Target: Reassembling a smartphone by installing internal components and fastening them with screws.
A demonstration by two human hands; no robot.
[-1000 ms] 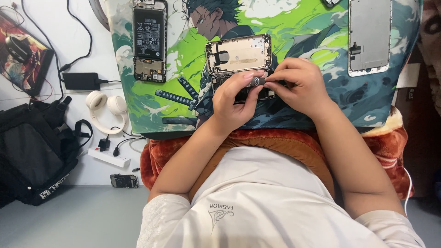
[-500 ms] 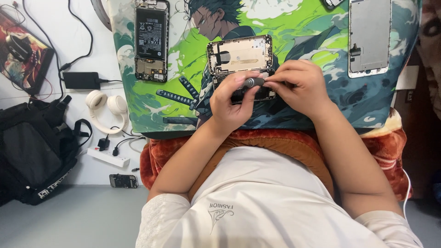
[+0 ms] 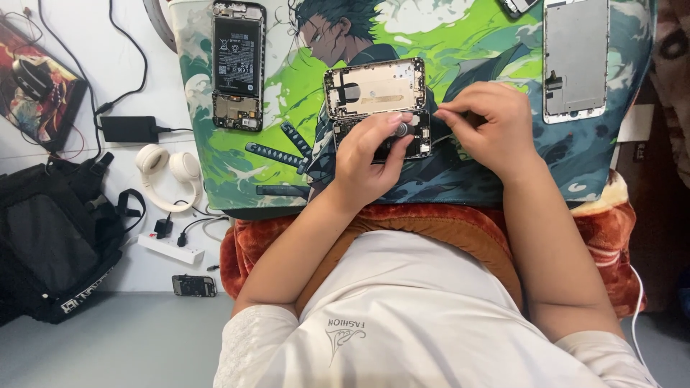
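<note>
Phone shell, opened with its back plate bare and its lower boards showing, lies on the green picture mat that covers the desk, right in front of the person. The left hand rests on the shell's lower edge, and its thumb and forefinger pinch a small round grey part over the lower boards, so that grip is narrow and holding the part. The right hand lies just beside the shell on the right, fingers curled tight around a thin tool whose tip points at the shell's lower right corner; how much of the tool is in that grip cannot be told, since the fingers hide it.

Farther left on the mat lies a second opened phone, battery showing, upright and well apart from the hands. A screen panel lies face down near the mat's right edge. Left of the mat, on the white desk, sit white headphones, a black charger with its cable, a power strip and a black bag.
</note>
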